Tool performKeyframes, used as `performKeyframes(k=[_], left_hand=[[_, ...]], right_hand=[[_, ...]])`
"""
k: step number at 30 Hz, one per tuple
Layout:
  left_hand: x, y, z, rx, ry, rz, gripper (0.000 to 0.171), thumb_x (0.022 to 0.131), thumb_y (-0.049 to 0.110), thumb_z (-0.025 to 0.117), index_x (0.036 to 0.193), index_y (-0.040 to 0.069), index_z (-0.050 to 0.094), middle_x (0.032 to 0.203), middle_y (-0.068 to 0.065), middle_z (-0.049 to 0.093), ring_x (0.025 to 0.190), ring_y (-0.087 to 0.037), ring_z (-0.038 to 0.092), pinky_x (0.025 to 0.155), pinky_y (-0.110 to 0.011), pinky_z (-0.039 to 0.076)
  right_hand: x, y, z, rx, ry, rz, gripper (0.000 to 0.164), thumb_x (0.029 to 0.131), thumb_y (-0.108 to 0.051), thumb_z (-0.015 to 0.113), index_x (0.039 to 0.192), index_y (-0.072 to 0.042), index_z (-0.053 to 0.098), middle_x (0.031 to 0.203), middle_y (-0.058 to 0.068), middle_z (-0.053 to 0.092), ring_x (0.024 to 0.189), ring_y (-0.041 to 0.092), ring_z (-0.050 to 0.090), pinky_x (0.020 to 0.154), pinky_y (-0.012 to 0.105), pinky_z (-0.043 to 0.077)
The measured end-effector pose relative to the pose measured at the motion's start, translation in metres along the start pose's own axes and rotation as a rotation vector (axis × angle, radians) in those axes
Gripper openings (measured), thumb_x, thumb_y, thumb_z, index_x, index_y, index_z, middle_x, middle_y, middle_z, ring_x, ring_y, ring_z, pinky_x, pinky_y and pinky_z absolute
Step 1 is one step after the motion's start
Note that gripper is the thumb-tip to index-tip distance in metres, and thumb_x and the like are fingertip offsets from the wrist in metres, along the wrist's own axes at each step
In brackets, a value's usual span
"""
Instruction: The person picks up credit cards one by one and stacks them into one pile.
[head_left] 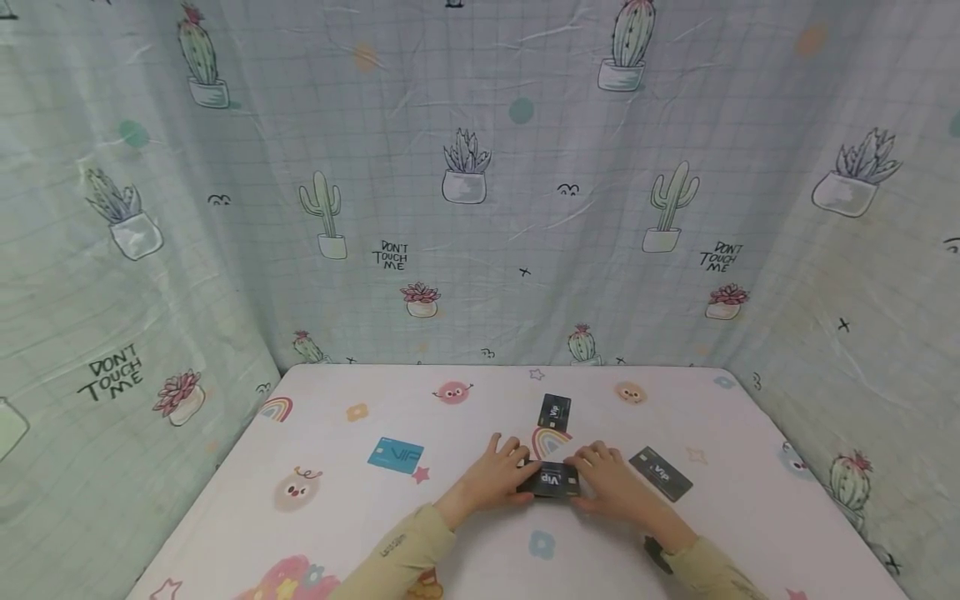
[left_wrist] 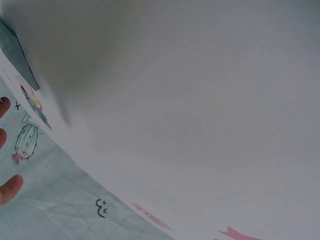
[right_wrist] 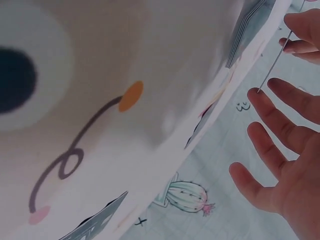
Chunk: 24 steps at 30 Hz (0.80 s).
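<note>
A black VIP card [head_left: 551,480] lies between my two hands at the middle of the table, its print upside down in the head view. My left hand [head_left: 497,478] pinches its left end, thumb near and index finger far. My right hand [head_left: 609,481] holds the right end the same way. From the right wrist, a thin card edge [right_wrist: 275,62] shows at the fingertips, with the other fingers spread. Beyond it sits a stack of cards [right_wrist: 244,32], also seen in the left wrist view as a stack [left_wrist: 20,55]. The left wrist view catches only a few fingertips [left_wrist: 10,190].
A blue VIP card [head_left: 396,455] lies to the left. One black card [head_left: 555,412] is behind the hands, another black card [head_left: 660,473] to the right. My right forearm partly covers a dark card [head_left: 656,553]. A printed curtain [head_left: 480,250] surrounds the white patterned table [head_left: 337,500].
</note>
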<state>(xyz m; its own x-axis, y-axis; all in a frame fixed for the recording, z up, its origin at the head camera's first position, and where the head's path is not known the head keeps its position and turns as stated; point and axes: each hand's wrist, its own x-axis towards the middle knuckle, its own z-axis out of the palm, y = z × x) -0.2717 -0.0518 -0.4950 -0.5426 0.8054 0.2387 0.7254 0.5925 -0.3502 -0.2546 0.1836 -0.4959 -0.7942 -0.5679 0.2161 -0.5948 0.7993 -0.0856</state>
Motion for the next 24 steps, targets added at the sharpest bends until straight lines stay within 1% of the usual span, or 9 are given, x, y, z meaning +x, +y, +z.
performKeyframes(k=[5, 13, 19, 24], left_hand=[[-0.001, -0.001, 0.003, 0.010, -0.009, -0.010, 0.049, 0.082, 0.054, 0.051, 0.123, 0.027, 0.049, 0.111, 0.004, 0.055, 0.106, -0.017, 0.045, 0.092, -0.044, 0.039], [-0.003, -0.004, 0.006, -0.010, -0.009, -0.022, 0.049, 0.079, 0.052, 0.056, 0.121, 0.026, 0.052, 0.109, 0.005, 0.055, 0.102, -0.015, 0.045, 0.090, -0.044, 0.040], [-0.003, -0.006, 0.012, -0.008, -0.038, -0.031, 0.050, 0.079, 0.054, 0.055, 0.121, 0.027, 0.051, 0.108, 0.005, 0.055, 0.102, -0.015, 0.044, 0.091, -0.043, 0.039], [-0.004, -0.005, 0.015, 0.000, -0.053, -0.030, 0.050, 0.079, 0.056, 0.054, 0.120, 0.027, 0.052, 0.105, 0.005, 0.057, 0.100, -0.014, 0.045, 0.090, -0.043, 0.040]], right_hand=[[0.003, 0.000, 0.002, 0.029, -0.013, -0.003, 0.053, 0.070, -0.039, 0.069, 0.114, -0.013, 0.054, 0.103, 0.000, 0.053, 0.097, 0.018, 0.042, 0.086, 0.045, 0.037], [0.010, -0.002, 0.004, 0.019, -0.064, 0.016, 0.054, 0.072, -0.040, 0.068, 0.116, -0.013, 0.054, 0.105, 0.000, 0.053, 0.099, 0.019, 0.042, 0.089, 0.046, 0.036], [0.013, -0.004, 0.004, 0.040, -0.081, 0.012, 0.052, 0.072, -0.037, 0.068, 0.115, -0.012, 0.054, 0.105, 0.000, 0.052, 0.100, 0.020, 0.041, 0.090, 0.048, 0.035], [0.015, -0.003, 0.007, 0.011, -0.086, 0.002, 0.051, 0.074, -0.039, 0.067, 0.116, -0.013, 0.054, 0.106, 0.000, 0.052, 0.099, 0.018, 0.041, 0.089, 0.045, 0.035]])
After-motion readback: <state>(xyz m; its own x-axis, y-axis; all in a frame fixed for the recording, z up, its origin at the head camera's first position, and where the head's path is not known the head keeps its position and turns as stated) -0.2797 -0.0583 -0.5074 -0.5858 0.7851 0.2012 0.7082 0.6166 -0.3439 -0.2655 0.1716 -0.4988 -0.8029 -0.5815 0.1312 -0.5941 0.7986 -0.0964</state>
